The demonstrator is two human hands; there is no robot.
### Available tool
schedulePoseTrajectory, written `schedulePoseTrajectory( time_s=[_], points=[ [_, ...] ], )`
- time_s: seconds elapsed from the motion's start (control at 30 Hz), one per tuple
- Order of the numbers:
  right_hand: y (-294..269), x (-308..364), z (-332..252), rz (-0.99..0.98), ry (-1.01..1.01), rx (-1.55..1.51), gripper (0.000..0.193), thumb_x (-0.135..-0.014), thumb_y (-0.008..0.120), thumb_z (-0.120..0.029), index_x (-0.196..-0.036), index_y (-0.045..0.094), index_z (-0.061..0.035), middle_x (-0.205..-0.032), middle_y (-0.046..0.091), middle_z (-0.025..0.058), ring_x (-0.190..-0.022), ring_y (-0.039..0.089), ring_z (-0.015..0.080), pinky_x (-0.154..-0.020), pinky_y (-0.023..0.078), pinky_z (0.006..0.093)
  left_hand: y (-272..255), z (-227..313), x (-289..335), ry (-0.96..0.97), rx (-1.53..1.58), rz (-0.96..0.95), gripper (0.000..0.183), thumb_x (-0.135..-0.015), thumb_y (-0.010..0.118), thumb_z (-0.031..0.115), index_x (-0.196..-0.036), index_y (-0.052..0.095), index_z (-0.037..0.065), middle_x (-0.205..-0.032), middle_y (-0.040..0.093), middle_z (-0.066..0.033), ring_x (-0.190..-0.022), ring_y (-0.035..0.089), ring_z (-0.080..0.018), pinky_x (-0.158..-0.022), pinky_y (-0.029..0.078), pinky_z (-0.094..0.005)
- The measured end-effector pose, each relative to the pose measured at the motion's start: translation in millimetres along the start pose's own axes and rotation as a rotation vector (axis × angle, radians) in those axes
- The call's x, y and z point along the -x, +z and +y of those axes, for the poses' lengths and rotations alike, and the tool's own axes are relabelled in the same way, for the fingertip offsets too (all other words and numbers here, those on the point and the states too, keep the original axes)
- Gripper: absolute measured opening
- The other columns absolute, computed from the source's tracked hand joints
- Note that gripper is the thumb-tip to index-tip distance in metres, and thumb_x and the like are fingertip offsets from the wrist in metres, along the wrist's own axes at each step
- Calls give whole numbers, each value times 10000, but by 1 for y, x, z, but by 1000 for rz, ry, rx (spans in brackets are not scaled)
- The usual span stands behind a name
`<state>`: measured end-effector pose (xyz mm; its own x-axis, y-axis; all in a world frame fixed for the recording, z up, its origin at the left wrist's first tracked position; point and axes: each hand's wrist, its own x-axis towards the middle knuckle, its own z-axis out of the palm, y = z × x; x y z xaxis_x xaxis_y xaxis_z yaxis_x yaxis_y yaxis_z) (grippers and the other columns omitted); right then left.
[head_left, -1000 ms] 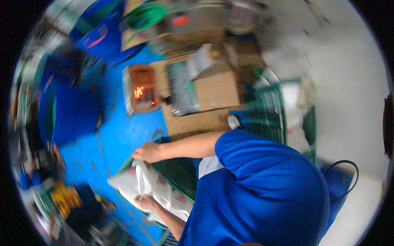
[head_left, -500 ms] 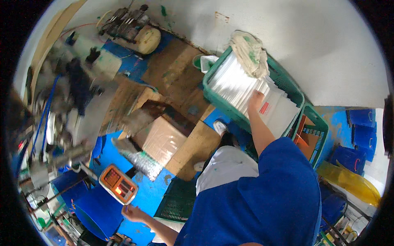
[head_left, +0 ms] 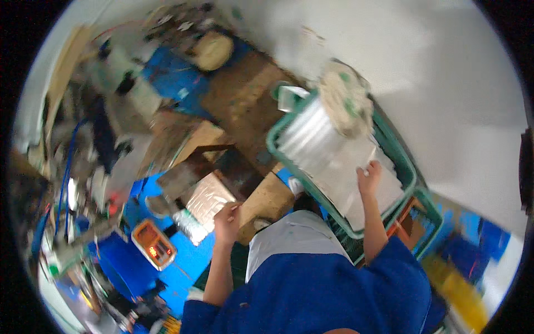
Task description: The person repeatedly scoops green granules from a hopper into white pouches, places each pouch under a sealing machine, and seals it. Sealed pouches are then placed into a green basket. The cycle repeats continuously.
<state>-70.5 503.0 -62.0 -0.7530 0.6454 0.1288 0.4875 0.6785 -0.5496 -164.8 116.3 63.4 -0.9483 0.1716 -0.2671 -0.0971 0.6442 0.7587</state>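
A stack of flat white plastic-looking sheets point(head_left: 339, 167) fills a green crate point(head_left: 272, 142). Over the sheets' right part is my right hand point(head_left: 371, 177), fingers curled in a pinch; whether a sheet edge is between them is too blurred to tell. My left hand point(head_left: 226, 221) hovers in front of my body, beside a cardboard box with a shiny clear covering point(head_left: 208, 196). Its fingers are bent together, and anything held in them is too small to make out. A stained pale cloth point(head_left: 345, 100) drapes over the crate's far end.
An orange-faced device with a lit display point(head_left: 153, 244) stands at the left, near a blue barrel point(head_left: 119, 267). A second green crate point(head_left: 431, 222) adjoins the first on the right. Behind the crates rises a white wall point(head_left: 445, 100). A yellow plastic piece point(head_left: 456, 289) lies at lower right.
My left hand has moved from beside the lit device, up and right to the front of my body. The right hand has shifted slightly right and nearer over the sheets. The view has shifted.
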Motion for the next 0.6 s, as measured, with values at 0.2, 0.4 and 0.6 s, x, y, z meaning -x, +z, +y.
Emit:
schedulePoseTrajectory(
  time_s=[0.2, 0.4, 0.6],
  points=[
    [-11, 28, -206, -816, -136, -1131, 378, -826, 542, -275, -1097, 505, -15, -1197, 457, 114, -969, 488, 199, -846, 392, 322, 39, 61, -5, -8, 747, -169, 685, -866, 566, 314, -1385, 210, 44, -1315, 386, -123, -1172, 390, -206, -989, 317, -346],
    [74, 140, -330, -1303, 382, -1034, 406, -898, 455, -375, -1049, 541, -8, -1048, 564, 143, -905, 539, 216, -789, 425, 350, -17, -16, 31, -366, 680, 422, 644, -902, 431, 446, -1335, 276, -4, -1188, 483, -179, -1126, 449, -263, -963, 333, -336],
    [111, 209, -390, -1284, -277, -511, 432, -857, 503, -346, -717, 564, 57, -700, 554, 280, -700, 582, 382, -639, 426, 425, -57, -62, 72, -742, 1164, 902, 550, -887, 372, 549, -1101, 528, 67, -974, 561, -93, -875, 552, -192, -733, 465, -343]
  ],
)
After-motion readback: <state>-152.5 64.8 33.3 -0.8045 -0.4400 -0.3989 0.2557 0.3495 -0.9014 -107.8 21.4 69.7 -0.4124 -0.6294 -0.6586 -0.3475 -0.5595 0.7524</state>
